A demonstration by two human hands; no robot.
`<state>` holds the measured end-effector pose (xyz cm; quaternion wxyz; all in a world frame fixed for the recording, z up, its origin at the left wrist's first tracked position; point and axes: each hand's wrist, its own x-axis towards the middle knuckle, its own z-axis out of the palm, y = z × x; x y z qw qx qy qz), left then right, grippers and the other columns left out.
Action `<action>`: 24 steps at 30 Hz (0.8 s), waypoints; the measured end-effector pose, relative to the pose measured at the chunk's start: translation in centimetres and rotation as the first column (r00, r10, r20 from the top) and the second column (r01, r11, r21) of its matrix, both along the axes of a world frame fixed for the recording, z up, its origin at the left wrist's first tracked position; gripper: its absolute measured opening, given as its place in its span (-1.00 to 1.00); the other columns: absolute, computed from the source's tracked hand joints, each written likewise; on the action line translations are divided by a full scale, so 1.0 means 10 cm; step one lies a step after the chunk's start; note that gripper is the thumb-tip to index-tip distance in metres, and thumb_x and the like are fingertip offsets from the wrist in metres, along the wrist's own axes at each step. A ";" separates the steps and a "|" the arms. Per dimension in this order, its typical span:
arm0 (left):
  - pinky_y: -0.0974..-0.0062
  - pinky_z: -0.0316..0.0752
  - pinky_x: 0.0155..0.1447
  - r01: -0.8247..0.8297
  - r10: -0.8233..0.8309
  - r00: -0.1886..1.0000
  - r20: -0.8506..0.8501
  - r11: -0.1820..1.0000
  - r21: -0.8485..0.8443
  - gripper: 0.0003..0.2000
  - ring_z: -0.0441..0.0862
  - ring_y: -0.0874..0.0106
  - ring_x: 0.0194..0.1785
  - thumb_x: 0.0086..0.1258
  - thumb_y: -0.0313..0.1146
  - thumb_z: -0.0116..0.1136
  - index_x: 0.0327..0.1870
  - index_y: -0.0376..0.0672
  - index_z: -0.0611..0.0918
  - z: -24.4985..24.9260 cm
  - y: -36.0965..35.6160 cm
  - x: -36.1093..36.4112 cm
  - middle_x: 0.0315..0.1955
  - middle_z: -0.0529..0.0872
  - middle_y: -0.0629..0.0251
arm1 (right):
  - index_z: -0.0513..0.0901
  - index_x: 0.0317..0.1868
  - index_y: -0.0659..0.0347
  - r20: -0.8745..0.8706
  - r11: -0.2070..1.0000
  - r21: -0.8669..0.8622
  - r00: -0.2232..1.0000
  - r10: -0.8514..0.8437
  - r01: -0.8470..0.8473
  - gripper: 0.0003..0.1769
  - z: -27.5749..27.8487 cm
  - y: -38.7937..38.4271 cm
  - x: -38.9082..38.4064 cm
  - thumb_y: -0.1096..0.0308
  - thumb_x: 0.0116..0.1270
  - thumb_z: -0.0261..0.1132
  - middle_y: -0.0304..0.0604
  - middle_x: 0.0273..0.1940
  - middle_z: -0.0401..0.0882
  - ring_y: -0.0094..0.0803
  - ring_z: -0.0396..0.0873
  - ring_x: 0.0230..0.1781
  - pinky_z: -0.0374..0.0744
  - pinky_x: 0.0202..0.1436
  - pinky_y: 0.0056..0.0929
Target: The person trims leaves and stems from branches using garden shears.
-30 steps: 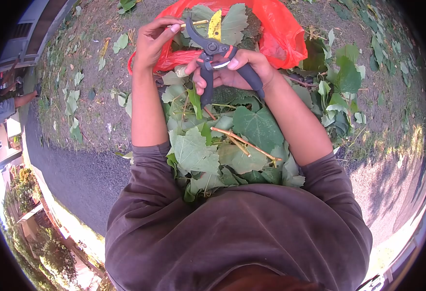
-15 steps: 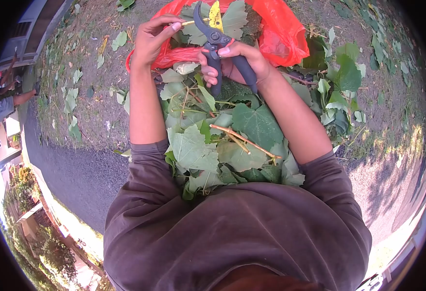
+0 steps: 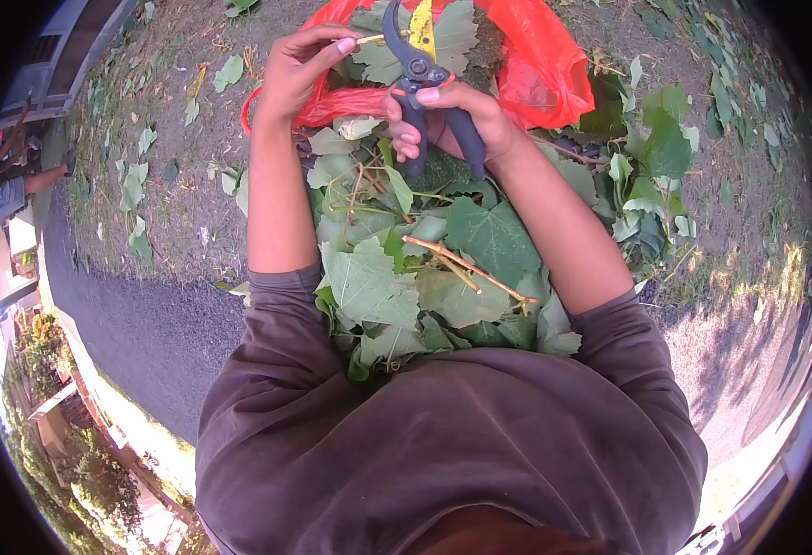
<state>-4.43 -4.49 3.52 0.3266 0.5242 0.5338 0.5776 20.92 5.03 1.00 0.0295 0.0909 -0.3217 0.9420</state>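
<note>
My right hand (image 3: 466, 116) is wrapped round the dark handles of a pair of pruning shears (image 3: 417, 69), whose curved blade points up and away from me. Between thumb and fingers, my left hand (image 3: 304, 69) pinches a thin yellowish stem (image 3: 371, 39) that runs to the shears' blades. Just behind the blades shows a yellow spotted leaf (image 3: 422, 30). Beyond both hands lies a red plastic bag (image 3: 545, 74) with green leaves (image 3: 452, 42) at its mouth. Large cut leaves (image 3: 369, 282) and a forked brown twig (image 3: 466, 268) cover my lap.
More leafy cuttings (image 3: 660, 148) are heaped to the right of my right arm. Loose leaves lie scattered over the bare ground (image 3: 184, 185). A paved strip (image 3: 137, 333) runs on the left. Another person's leg (image 3: 45, 178) shows at the far left edge.
The shears, the stem and both hands have shifted slightly to the right in view. My grip on the shears and on the stem looks the same.
</note>
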 end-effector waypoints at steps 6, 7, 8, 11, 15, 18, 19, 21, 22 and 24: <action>0.45 0.62 0.16 0.018 -0.019 1.000 0.018 0.998 0.053 -0.86 0.76 0.45 -0.01 0.49 -0.52 0.37 -0.01 -0.31 0.83 -0.02 -0.01 0.00 -0.08 0.85 0.23 | 0.55 -0.02 0.34 0.035 0.996 0.087 0.999 0.001 -0.004 -0.62 0.07 0.02 0.06 0.13 0.49 0.27 -0.16 -0.36 0.52 -0.36 0.54 -0.36 0.57 -0.09 -0.28; 0.44 0.62 0.16 0.030 -0.031 0.999 0.022 0.996 0.082 -0.87 0.76 0.44 -0.02 0.49 -0.53 0.37 -0.02 -0.31 0.83 -0.02 -0.01 0.00 -0.07 0.85 0.21 | 0.55 -0.03 0.33 0.045 0.996 0.091 0.999 -0.003 -0.001 -0.64 0.07 0.02 0.06 0.14 0.48 0.28 -0.17 -0.37 0.52 -0.37 0.53 -0.40 0.57 -0.13 -0.28; 0.44 0.62 0.16 0.029 -0.031 0.999 0.022 0.996 0.083 -0.87 0.76 0.44 -0.02 0.49 -0.53 0.37 -0.02 -0.31 0.83 -0.02 -0.01 0.00 -0.07 0.85 0.21 | 0.55 -0.04 0.33 0.056 0.995 0.095 0.998 -0.007 0.002 -0.65 0.07 0.02 0.06 0.16 0.48 0.30 -0.18 -0.38 0.51 -0.38 0.53 -0.44 0.57 -0.18 -0.27; 0.44 0.63 0.14 0.036 -0.037 0.999 0.008 0.996 0.085 -0.87 0.77 0.42 -0.02 0.48 -0.54 0.36 -0.04 -0.30 0.83 -0.01 -0.01 -0.01 -0.06 0.85 0.18 | 0.54 -0.07 0.31 0.069 0.995 0.093 0.998 0.010 -0.017 -0.67 0.02 0.05 0.06 0.17 0.48 0.30 -0.18 -0.41 0.51 -0.39 0.54 -0.45 0.58 -0.18 -0.26; 0.44 0.63 0.12 0.033 -0.034 0.999 0.011 0.996 0.085 -0.87 0.77 0.41 -0.02 0.48 -0.55 0.36 -0.04 -0.31 0.83 0.00 -0.01 0.00 -0.07 0.85 0.17 | 0.53 -0.10 0.29 0.082 0.993 0.114 0.997 0.005 -0.015 -0.69 0.03 0.07 0.07 0.18 0.48 0.31 -0.19 -0.44 0.50 -0.40 0.54 -0.46 0.58 -0.20 -0.28; 0.44 0.63 0.11 0.033 -0.034 0.999 0.006 0.996 0.084 -0.87 0.76 0.41 -0.02 0.49 -0.55 0.35 -0.04 -0.32 0.82 0.00 -0.01 0.00 -0.06 0.84 0.16 | 0.57 -0.11 0.33 0.054 0.998 0.068 0.998 0.011 -0.015 -0.78 0.02 0.06 0.08 0.30 0.54 0.29 -0.17 -0.36 0.53 -0.44 0.53 -0.41 0.59 -0.30 -0.32; 0.43 0.63 0.11 0.032 -0.032 0.999 0.006 0.997 0.075 -0.87 0.76 0.41 -0.02 0.49 -0.55 0.35 -0.03 -0.32 0.82 0.00 -0.01 0.00 -0.06 0.84 0.16 | 0.57 -0.11 0.33 0.065 0.998 0.060 0.998 -0.003 -0.001 -0.78 0.05 0.04 0.09 0.30 0.55 0.30 -0.17 -0.36 0.53 -0.44 0.53 -0.42 0.59 -0.31 -0.32; 0.44 0.63 0.12 0.040 -0.041 0.999 0.009 0.996 0.083 -0.87 0.76 0.41 -0.01 0.49 -0.55 0.35 -0.03 -0.32 0.82 0.00 -0.01 0.00 -0.06 0.84 0.16 | 0.58 -0.12 0.33 0.075 0.999 0.053 0.997 -0.016 0.012 -0.77 0.05 0.03 0.09 0.29 0.55 0.30 -0.18 -0.36 0.53 -0.44 0.53 -0.43 0.59 -0.32 -0.32; 0.44 0.63 0.13 0.050 -0.051 0.999 0.011 0.995 0.091 -0.87 0.76 0.42 -0.01 0.49 -0.56 0.35 -0.03 -0.32 0.82 0.00 0.00 0.01 -0.06 0.84 0.16 | 0.58 -0.11 0.33 0.061 0.999 0.045 0.998 -0.004 0.001 -0.76 0.02 0.03 0.08 0.28 0.56 0.30 -0.18 -0.35 0.53 -0.45 0.52 -0.43 0.59 -0.32 -0.32; 0.44 0.62 0.14 0.045 -0.047 0.999 0.019 0.995 0.088 -0.87 0.76 0.42 -0.01 0.49 -0.56 0.35 -0.03 -0.32 0.82 0.00 0.00 0.02 -0.06 0.84 0.17 | 0.59 -0.10 0.33 0.048 0.999 0.039 0.999 0.010 -0.012 -0.75 -0.02 0.04 0.06 0.26 0.57 0.30 -0.18 -0.34 0.54 -0.45 0.52 -0.44 0.58 -0.33 -0.33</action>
